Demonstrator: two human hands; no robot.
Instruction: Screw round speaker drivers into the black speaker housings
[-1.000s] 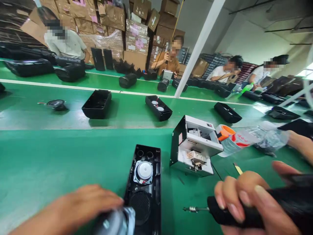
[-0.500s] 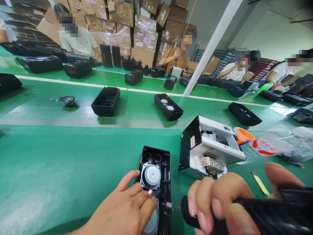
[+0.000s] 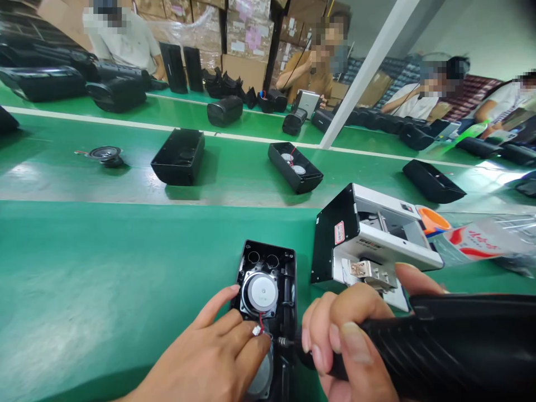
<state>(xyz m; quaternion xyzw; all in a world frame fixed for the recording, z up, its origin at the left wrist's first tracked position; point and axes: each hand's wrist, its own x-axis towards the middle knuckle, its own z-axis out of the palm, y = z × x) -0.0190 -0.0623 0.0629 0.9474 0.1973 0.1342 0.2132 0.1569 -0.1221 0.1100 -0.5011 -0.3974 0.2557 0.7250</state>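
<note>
The left hand (image 3: 205,363) rests, fingers bent, over the lower speaker driver (image 3: 263,375) in a black speaker housing (image 3: 288,279) on the green bench (image 3: 125,251); whether it grips the driver cannot be told. The right hand (image 3: 354,335) wraps firmly around an electric screwdriver (image 3: 456,346), its bit (image 3: 282,341) over the housing.

Plastic speaker housing (image 3: 288,306), smooth metallic speaker back (image 3: 262,292), ribbed plastic screwdriver (image 3: 435,349), glossy tabletop (image 3: 109,268)

The left hand (image 3: 209,354) partly covers the lower speaker driver (image 3: 264,373), cut off at six o'clock with its housing (image 3: 281,322); the black electric screwdriver (image 3: 464,343) leaves view towards four o'clock, its tip's contact unclear.
</note>
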